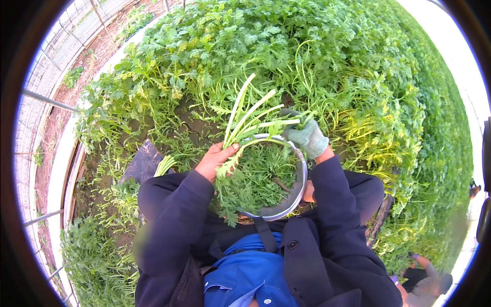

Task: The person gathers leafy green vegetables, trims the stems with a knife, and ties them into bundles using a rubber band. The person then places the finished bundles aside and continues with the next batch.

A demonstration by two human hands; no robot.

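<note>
My bare left hand (218, 159) grips a bunch of leafy greens (247, 115) that look like garland chrysanthemum. Their pale cut stems fan up and to the right, and their leaves hang below the hand. My right hand (307, 138), in a grey-green work glove, is at the stem ends on the right. Its dark fingertips are partly hidden behind the stems, so I cannot tell whether it grips anything. Below both hands, between my legs, sits a round tub (303, 180) with a pale rim, holding loose feathery leaves (268, 172).
Dense greens (268, 38) grow ahead and along the right. At left, a dark printed sheet (140, 163) lies beside another bundle of cut stems (165, 165). Wooden edging (73, 180) and metal poles (50, 100) border the left. Another person (425, 282) crouches at the lower right.
</note>
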